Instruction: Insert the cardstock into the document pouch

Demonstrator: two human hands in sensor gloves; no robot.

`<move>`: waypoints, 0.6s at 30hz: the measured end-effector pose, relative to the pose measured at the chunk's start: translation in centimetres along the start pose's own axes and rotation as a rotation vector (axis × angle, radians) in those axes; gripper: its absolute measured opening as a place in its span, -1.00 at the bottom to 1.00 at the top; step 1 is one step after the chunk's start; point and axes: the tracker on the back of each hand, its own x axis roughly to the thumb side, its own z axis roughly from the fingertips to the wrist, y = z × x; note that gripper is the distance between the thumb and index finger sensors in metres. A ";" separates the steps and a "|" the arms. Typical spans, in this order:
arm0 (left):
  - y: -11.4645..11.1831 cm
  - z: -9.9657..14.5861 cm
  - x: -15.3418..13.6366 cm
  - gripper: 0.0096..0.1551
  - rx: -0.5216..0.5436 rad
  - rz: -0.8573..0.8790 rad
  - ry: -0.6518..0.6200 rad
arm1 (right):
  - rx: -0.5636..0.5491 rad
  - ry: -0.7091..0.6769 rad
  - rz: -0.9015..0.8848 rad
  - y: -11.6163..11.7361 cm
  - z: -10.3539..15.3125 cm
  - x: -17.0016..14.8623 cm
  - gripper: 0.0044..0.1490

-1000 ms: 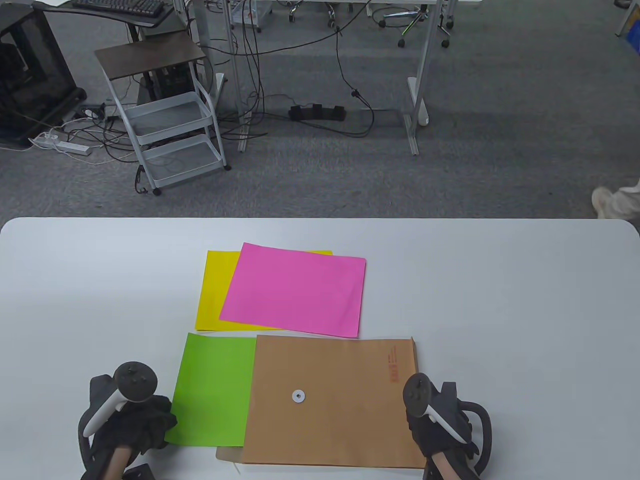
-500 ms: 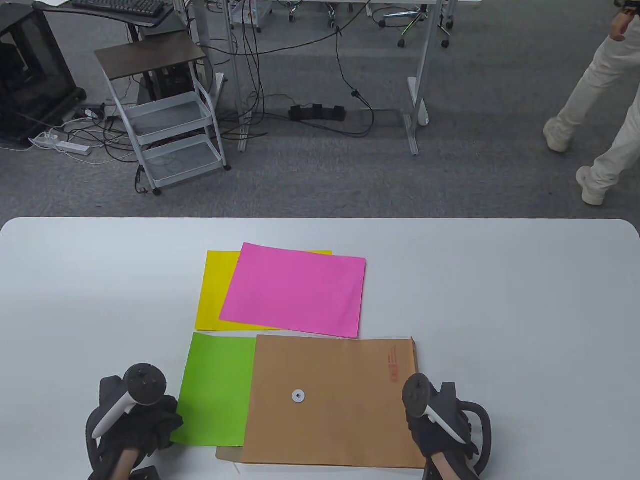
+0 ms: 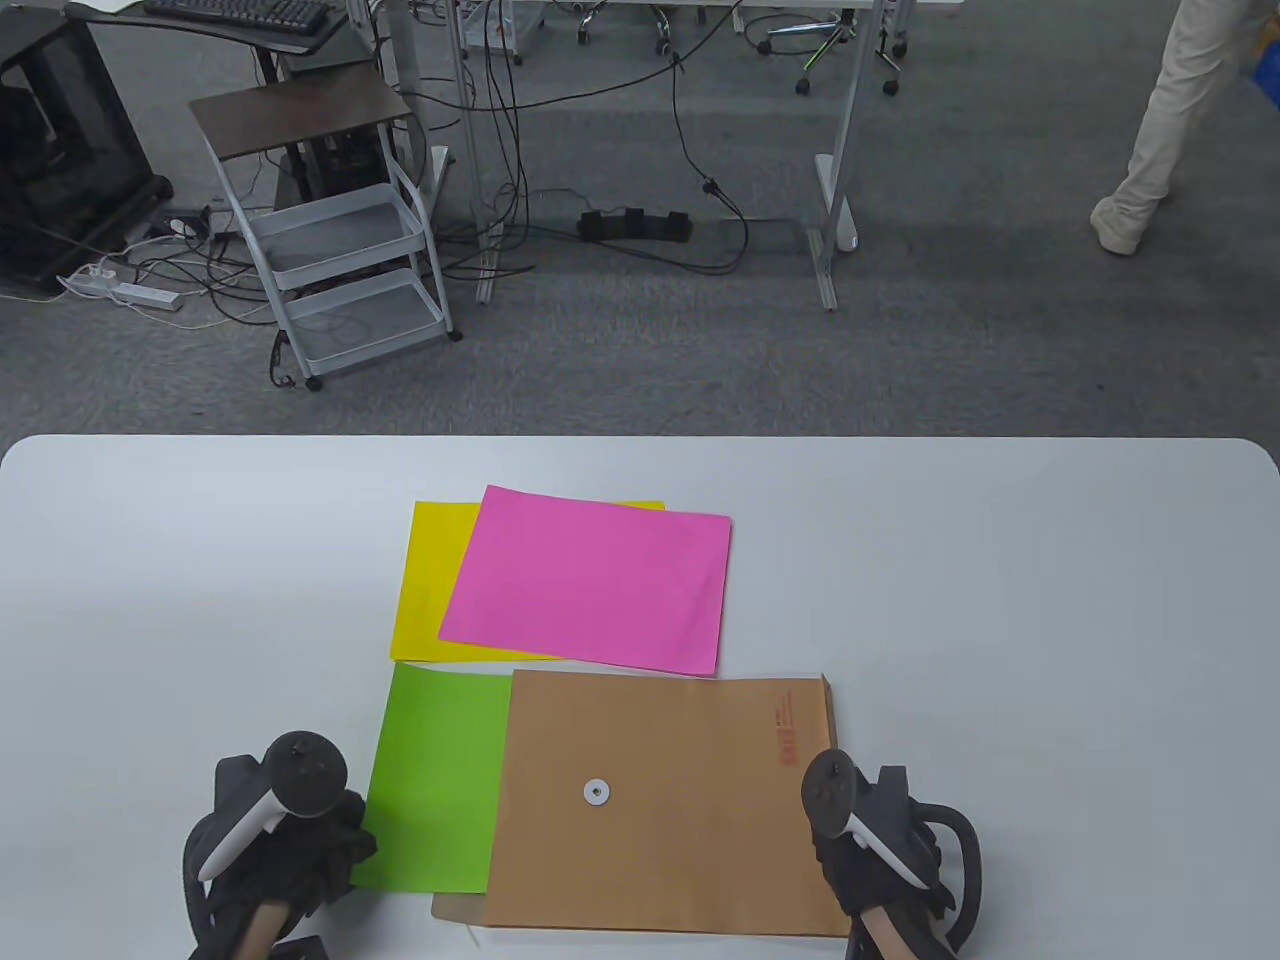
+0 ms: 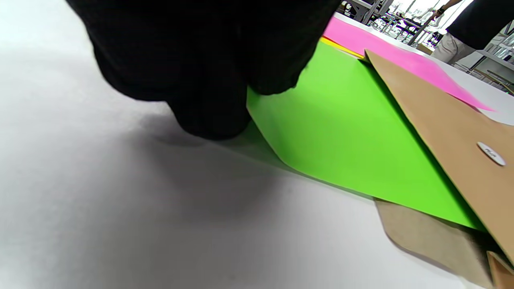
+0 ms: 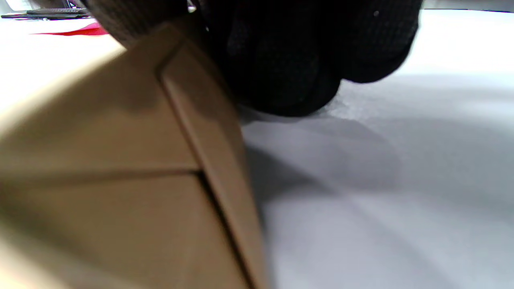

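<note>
I see the green cardstock (image 3: 435,780) flat on the bench (image 3: 1000,600), its right part tucked inside the brown pouch (image 3: 660,800). My left grip (image 3: 290,850) holds its left edge. My right grip (image 3: 875,860) seems to clutch the pouch's right edge, though the wrist view is blurred.

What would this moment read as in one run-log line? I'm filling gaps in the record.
step: inserting green cardstock | left hand: at its left edge | right hand: at brown pouch right end | pink sheet, yellow sheet: waiting
</note>
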 end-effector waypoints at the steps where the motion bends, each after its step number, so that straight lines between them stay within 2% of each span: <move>1: 0.0 0.0 0.0 -0.44 0.000 0.000 -0.001 | 0.000 0.000 -0.001 0.0 0.0 0.0 -0.25; 12: -0.5 -0.2 0.0 -0.43 -0.040 0.110 -0.046 | -0.006 -0.001 0.002 0.1 0.0 0.1 -0.25; 18: -0.8 -0.1 0.2 -0.30 -0.034 0.186 -0.062 | -0.008 -0.002 0.008 0.1 0.0 0.1 -0.25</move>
